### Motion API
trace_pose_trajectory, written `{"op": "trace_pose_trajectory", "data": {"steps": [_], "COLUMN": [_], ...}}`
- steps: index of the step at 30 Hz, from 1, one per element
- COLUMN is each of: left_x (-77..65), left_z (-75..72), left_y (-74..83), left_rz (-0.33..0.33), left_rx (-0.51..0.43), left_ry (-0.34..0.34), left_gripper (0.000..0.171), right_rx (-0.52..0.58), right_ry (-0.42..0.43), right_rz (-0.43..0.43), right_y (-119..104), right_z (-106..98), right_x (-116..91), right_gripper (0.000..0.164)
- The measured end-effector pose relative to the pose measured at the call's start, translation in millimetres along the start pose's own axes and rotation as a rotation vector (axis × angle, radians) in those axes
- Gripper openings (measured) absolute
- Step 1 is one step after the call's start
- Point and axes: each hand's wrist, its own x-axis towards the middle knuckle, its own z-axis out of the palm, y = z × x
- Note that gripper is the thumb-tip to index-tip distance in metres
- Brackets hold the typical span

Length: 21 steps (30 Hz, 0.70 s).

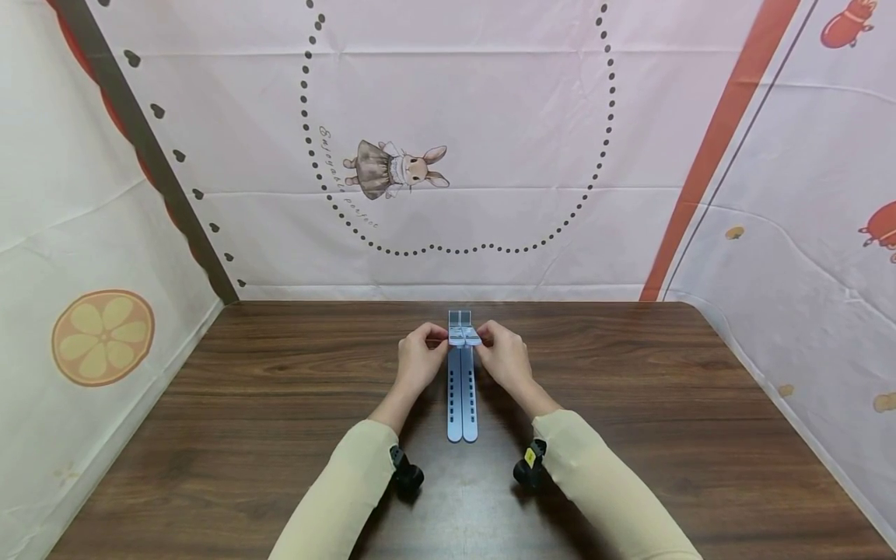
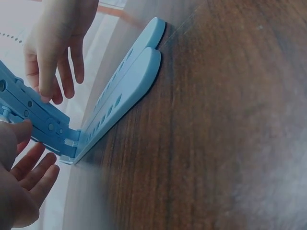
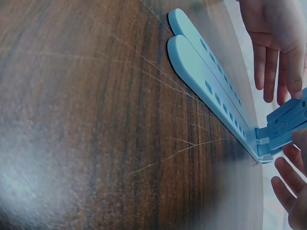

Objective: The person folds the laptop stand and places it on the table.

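A light-blue folding laptop stand (image 1: pixel 455 429) is on the table, its two long slotted strips side by side and pointing toward me. At their far end, hinged upper arms (image 2: pixel 41 117) rise at an angle from the strips. My left hand (image 1: pixel 418 362) pinches the left side of the raised part between thumb and fingertips. On the opposite side, my right hand (image 1: pixel 505 359) pinches its right edge. In both wrist views the other fingers of each hand extend loosely beside the blue arms.
The brown wood-grain table (image 1: pixel 280 404) ends just behind the stand, where a printed white cloth (image 1: pixel 504 124) hangs. More cloth hangs at both sides. A small black camera (image 1: pixel 407 476) is strapped at the left wrist, another (image 1: pixel 528 470) at the right.
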Motion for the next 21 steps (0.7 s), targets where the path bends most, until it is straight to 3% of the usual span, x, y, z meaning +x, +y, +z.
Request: {"op": "trace_pose_trajectory", "data": {"steps": [14, 21], "left_x": [2.0, 3.4], "left_z": [1.0, 1.0], "left_y": [1.4, 0.8], "left_rz": [0.035, 0.031], "left_rx": [-0.018, 0.006], "left_ry": [0.019, 0.017], "left_gripper": [0.018, 0.017], "right_rx": [-0.003, 0.006], "right_ry": [-0.009, 0.027], "right_rz": [0.007, -0.05], "right_y": [-2.3, -0.4], "right_z": [-1.4, -1.3], "right_x": [2.3, 2.7], "right_gripper": [0.023, 0.021]}}
